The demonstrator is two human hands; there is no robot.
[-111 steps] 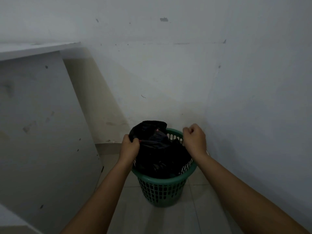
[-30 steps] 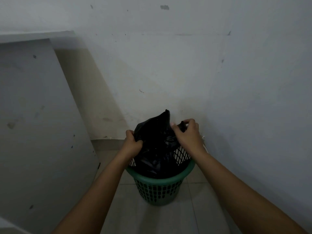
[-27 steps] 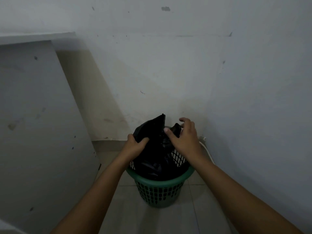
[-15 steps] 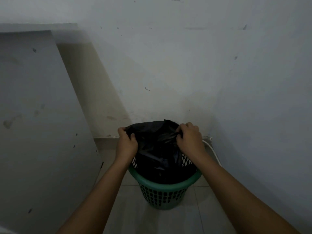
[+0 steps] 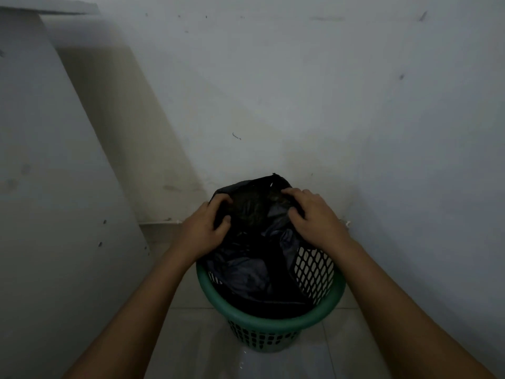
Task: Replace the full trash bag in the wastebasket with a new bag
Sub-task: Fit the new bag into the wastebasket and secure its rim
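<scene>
- Early stage: the old bag [image 5: 254, 242] sits in the basket [image 5: 273, 321], not lifted out yet.
- The basket stands on the floor [image 5: 191, 346] in the corner, close to the far wall [image 5: 273, 91] and the wall on the right.
- Your left hand [image 5: 203, 231] grips the bag's top on the left, fingers curled into the black plastic.
- Your right hand [image 5: 311, 214] grips the top on the right, fingers hooked over the bunched plastic, thumb against it.
- The bag's mouth is gathered up above the rim at the far side; the bag is off the rim on the right, where bare mesh shows inside.
- Judged step: you're gathering the top to close it or pull it out; can't tell if it's tied.
- Can't tell how full the bag is; too dark.
- Left to do: lift the bag out, set it aside, fit a new bag.
- No new bag in view.
- A white panel [image 5: 54, 187] leans on the left, well apart from the basket.
</scene>
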